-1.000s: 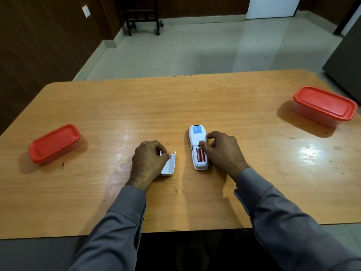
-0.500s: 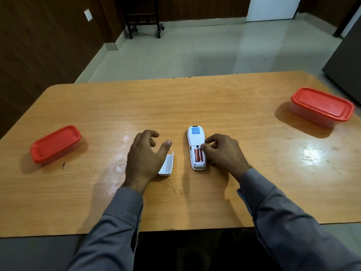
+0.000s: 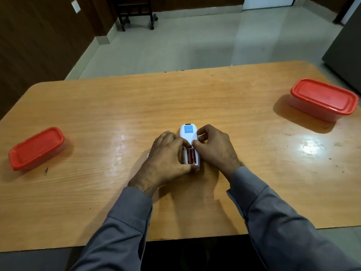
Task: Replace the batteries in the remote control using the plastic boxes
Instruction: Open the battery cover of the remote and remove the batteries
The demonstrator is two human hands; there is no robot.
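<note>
A white remote control (image 3: 188,133) lies face down in the middle of the wooden table (image 3: 214,98), its battery bay uncovered. Two reddish-brown batteries (image 3: 191,156) sit side by side in the bay. My left hand (image 3: 166,159) wraps the remote's left side and lower end, its fingertips at the top of the bay. My right hand (image 3: 214,147) presses the remote's right side, thumb and forefinger at the batteries' top end. The white battery cover is almost hidden under my left hand; only a sliver (image 3: 148,155) shows.
A plastic box with a red lid (image 3: 36,148) stands near the table's left edge. A second red-lidded box (image 3: 323,98) stands at the far right. Beyond the table are a tiled floor and a dark wheeled stand (image 3: 136,12).
My left hand let go of the battery cover, left it on the table, and moved right onto the remote. My right hand shifted up to the batteries' top end.
</note>
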